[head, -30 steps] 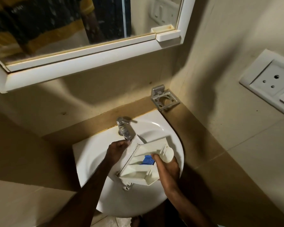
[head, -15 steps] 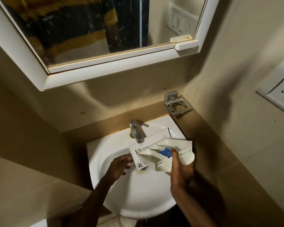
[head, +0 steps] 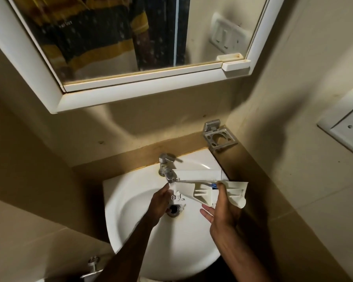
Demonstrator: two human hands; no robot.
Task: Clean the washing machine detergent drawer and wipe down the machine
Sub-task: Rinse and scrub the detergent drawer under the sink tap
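A: Head view count? Use the sink [head: 130,231] as landmark.
B: One detergent drawer [head: 200,190], one tap [head: 165,163] at the sink's back rim, one drain [head: 174,209] in the bowl, two hands.
A: Drawer look?
B: White plastic, ribbed underside showing, tilted, a bit of blue inside. Held over the sink bowl, its near end under the tap spout.
A: Hands?
B: Right hand [head: 222,210] pinches the drawer with the thumb on top, other fingers spread below. Left hand [head: 160,202] curls around the drawer's end above the drain.
A: Extras?
B: One metal holder [head: 219,138] on the wall behind the sink, one mirror [head: 130,37] above.
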